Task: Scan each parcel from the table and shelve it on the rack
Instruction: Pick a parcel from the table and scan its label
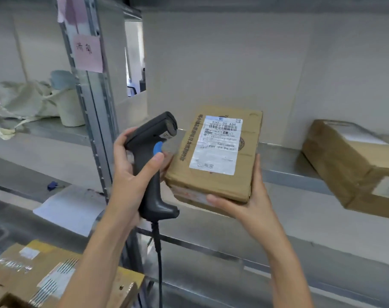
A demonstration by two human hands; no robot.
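While the left hand (pixel 131 172) grips the black scanner (pixel 154 161) by its handle, thumb just below the blue trigger, the right hand (pixel 244 201) holds the parcel (pixel 213 156) from beneath, palm under its near right corner and thumb up its right edge. The parcel is in the air just to the right of the scanner, its near end over the front lip of the shelf (pixel 284 161), and its white label (pixel 215 144) faces up. Its long axis runs away from the person, toward the back of the rack. The scanner's nose points past the parcel's far left corner, not down at the label, so I judge the coming move turns on tipping that nose right and down onto the barcode, or swinging the parcel left under it. To the scanner's far right a second box (pixel 353 165) lies on the same shelf, cut off by the frame edge. The small label print is too blurred to read, and the fingers under the parcel are mostly hidden.
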